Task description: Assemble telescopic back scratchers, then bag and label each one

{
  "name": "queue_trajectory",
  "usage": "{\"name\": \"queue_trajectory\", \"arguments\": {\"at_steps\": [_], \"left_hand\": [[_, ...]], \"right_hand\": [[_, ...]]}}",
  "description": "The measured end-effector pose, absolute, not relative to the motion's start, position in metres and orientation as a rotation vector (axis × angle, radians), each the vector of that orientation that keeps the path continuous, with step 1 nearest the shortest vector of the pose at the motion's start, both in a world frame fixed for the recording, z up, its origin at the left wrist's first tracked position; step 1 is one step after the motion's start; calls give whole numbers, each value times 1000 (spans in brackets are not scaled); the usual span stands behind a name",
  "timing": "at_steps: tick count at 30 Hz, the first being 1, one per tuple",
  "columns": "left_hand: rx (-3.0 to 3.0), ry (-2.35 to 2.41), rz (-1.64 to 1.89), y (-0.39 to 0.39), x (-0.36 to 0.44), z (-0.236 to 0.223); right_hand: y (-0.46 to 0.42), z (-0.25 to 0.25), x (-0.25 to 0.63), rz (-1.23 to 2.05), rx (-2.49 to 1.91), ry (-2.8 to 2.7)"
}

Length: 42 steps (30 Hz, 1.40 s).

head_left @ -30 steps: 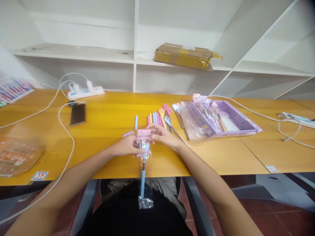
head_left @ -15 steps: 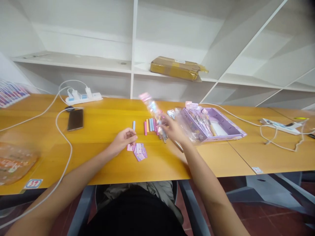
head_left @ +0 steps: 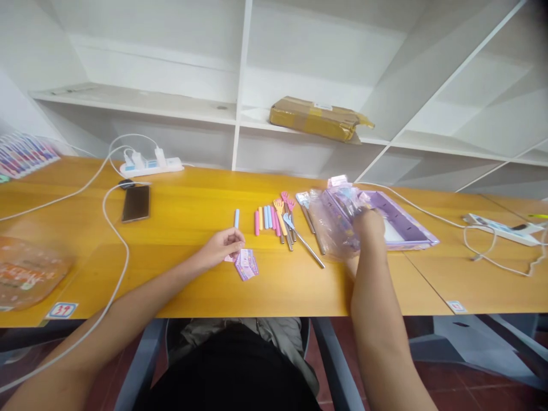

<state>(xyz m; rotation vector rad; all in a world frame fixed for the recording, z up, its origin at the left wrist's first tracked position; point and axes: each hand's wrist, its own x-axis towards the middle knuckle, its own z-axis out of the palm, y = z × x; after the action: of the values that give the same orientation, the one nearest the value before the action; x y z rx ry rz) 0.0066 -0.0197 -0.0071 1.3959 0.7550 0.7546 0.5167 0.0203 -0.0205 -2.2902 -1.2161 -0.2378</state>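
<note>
My left hand rests on the yellow table with its fingers curled onto a small pink tag. A purple printed card lies just right of it. My right hand reaches into the clear wrappers at the purple box; its fingers are hidden among them. Between my hands lie a single blue stick, a row of pastel sticks and small hand-shaped tools on metal rods.
A phone on a white cable and a power strip sit at the back left. A cardboard parcel lies on the white shelf. Another power strip is at the right, and a plastic bag at the left edge.
The wrapped blue stick that both hands held went up and right in my right hand, which now reaches into the purple box. My left hand dropped to the table by the pink tag.
</note>
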Motion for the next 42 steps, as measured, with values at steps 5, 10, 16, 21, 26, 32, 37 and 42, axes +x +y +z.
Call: {"name": "queue_trajectory", "arguments": {"at_steps": [5,10,16,21,26,32,37,42], "left_hand": [[1425,765,734,-18,6,-9],[1664,887,796,-8,0,-13],[2279,1099,749,0,-9,-18],[2476,1149,645,4,-9,-26],[2562,1241,669,15,-2,-27],[2649,1346,596,18,4,-29],[2651,1378,604,15,0,-28],[2629,1398,634,14,-4,-18]], "right_hand": [[21,-24,525,-260,-2247,-1128],[20,-24,514,-416,-2148,-1065],[29,-13,477,-330,-1823,-1448],[28,-11,429,34,-1610,-1818],[23,-5,405,297,-1619,-2143],[27,-11,400,412,-1653,-2239],[27,-15,391,507,-1683,-2218],[25,-6,391,635,-1612,-1934]]}}
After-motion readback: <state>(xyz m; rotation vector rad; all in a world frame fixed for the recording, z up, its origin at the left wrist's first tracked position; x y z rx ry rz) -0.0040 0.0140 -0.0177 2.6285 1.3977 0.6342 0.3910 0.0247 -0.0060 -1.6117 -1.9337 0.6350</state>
